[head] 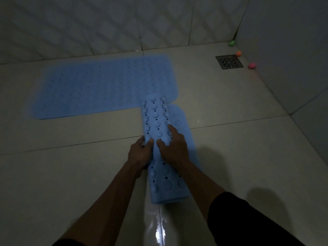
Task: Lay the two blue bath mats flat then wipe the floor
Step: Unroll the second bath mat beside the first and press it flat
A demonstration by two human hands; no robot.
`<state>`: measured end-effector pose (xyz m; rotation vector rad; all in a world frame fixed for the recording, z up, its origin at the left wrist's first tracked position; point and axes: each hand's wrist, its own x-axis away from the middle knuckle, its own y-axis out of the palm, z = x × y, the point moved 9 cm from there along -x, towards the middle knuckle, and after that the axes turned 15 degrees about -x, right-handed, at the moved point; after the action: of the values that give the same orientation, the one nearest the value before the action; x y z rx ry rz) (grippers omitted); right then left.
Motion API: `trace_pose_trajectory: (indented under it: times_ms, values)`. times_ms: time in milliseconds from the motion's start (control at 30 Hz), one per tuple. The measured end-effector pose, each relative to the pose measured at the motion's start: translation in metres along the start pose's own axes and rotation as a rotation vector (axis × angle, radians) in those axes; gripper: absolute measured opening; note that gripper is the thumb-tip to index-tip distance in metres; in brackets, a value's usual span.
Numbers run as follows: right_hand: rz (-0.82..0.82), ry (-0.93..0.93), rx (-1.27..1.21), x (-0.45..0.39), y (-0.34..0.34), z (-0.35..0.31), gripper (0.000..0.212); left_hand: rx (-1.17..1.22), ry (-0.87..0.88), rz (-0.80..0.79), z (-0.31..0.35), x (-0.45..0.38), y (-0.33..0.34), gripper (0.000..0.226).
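Note:
One blue bath mat [99,86] lies flat on the tiled floor by the far wall. A second blue bath mat [156,118] is rolled up lengthwise, suction cups outward, in the middle of the floor; a flat flap of it shows along its right side, and its far end overlaps the flat mat's corner. My left hand [140,153] grips the roll's left edge. My right hand [173,146] presses on top of the roll, fingers spread over the cups.
A metal floor drain [229,61] sits at the back right. Three small coloured objects, green [231,43], orange [238,53] and pink [252,66], lie along the right wall near the corner. The floor near me shines wet [158,226].

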<state>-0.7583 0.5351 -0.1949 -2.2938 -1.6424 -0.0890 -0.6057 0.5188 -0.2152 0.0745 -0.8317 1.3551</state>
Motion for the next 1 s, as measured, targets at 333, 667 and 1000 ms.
trace_pose_trajectory:
  times_ms: [333,667,1000]
  values:
    - [-0.007,0.047,0.146,0.003,0.016,-0.014,0.050,-0.102,0.042,0.174,0.001,0.013,-0.050,0.037]
    - [-0.125,-0.102,0.210,0.024,0.082,-0.039,0.055,-0.067,-0.025,0.159,-0.036,0.018,-0.097,0.090]
    - [-0.250,0.042,0.086,0.031,0.137,-0.036,0.061,-0.062,-0.022,0.253,-0.064,0.009,-0.140,0.056]
